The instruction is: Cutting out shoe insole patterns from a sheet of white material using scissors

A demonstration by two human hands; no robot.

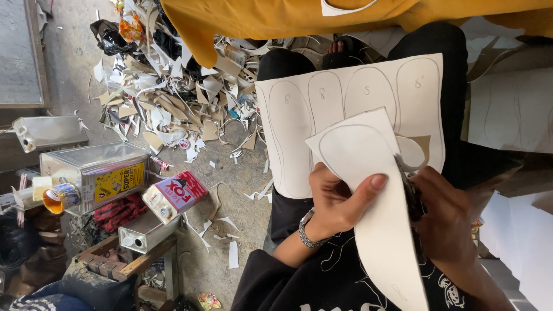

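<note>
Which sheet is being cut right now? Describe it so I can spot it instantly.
Start at the big white sheet across the lap, drawn with four sole outlines. Above it, the left hand pinches a smaller white piece. It alone carries one outline, with scissors at its edge.

Metal tins (98, 173) beside scrap heap (173, 98)

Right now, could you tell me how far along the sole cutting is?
Done: four sole outlines are drawn on the uncut sheet on the lap, and offcuts litter the floor. In hand: the left hand holds a marked piece while the right hand works scissors along its outline. Left: that sheet's four outlines.
</note>
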